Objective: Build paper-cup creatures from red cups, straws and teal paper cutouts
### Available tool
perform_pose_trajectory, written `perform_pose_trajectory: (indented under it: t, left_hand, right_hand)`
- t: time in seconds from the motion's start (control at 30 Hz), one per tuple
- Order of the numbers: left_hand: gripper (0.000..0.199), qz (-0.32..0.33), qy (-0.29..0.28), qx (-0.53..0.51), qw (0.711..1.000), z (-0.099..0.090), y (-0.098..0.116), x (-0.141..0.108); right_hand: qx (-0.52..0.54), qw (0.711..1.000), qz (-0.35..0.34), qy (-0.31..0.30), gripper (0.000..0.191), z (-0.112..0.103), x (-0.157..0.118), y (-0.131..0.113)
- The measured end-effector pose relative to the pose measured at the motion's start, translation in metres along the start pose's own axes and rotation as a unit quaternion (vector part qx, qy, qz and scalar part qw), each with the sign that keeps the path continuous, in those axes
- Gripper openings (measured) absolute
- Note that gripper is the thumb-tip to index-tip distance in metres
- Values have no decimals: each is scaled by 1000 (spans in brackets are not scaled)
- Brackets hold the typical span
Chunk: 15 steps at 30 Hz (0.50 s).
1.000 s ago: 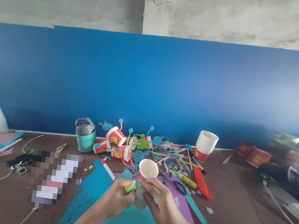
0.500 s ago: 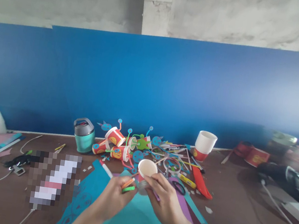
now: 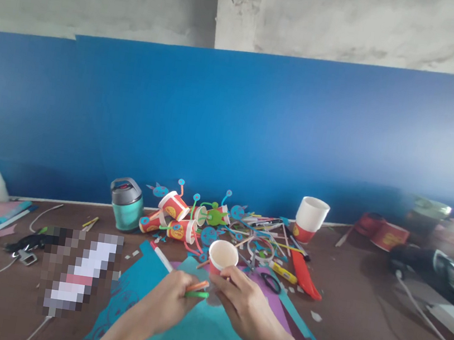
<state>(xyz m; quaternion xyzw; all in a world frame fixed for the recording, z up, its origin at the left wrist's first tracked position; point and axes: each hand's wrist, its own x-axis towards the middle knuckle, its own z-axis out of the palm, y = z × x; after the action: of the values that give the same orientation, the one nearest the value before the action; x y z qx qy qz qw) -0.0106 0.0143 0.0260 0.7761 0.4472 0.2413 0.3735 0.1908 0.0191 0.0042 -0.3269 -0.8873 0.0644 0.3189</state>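
My left hand (image 3: 170, 300) is closed around an orange straw (image 3: 199, 286) and a green straw (image 3: 197, 295), whose ends stick out toward the right. My right hand (image 3: 246, 302) pinches the lower side of a paper cup (image 3: 223, 255), which is red below a white rim, its open mouth up and tilted toward me. A greyish, see-through patch shows under the cup by the right fingertips; what it is I cannot make out. Both hands are over a teal sheet (image 3: 190, 336). Beyond them lie several paper cup figures (image 3: 181, 230) with straw limbs and blue paper discs.
Scissors (image 3: 270, 282), a yellow tube (image 3: 283, 273) and a red pouch (image 3: 305, 277) lie to the right. Stacked cups (image 3: 311, 218) stand behind them. A teal flask (image 3: 126, 206) stands back left. A white-bodied marker (image 3: 161, 255) lies near my left hand. Paper scraps dot the table (image 3: 347, 333).
The straws in my left hand now point more toward the right, close to the cup. The cup has dropped very slightly. My right hand keeps its hold.
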Motion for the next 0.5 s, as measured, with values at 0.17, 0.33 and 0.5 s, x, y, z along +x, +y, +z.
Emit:
perform_pose_trajectory:
  t: [0.17, 0.33, 0.5]
  left_hand:
    - [14, -27, -8, 24, 999, 2, -7, 2]
    - [15, -22, -34, -31, 999, 4, -11, 4]
    - [25, -37, -44, -61, 996, 5, -7, 2]
  right_hand:
    - [-25, 999, -17, -27, 24, 2, 2, -1]
    - [-2, 999, -9, -39, 22, 4, 0, -2]
    - [56, 996, 13, -63, 22, 1, 0, -5]
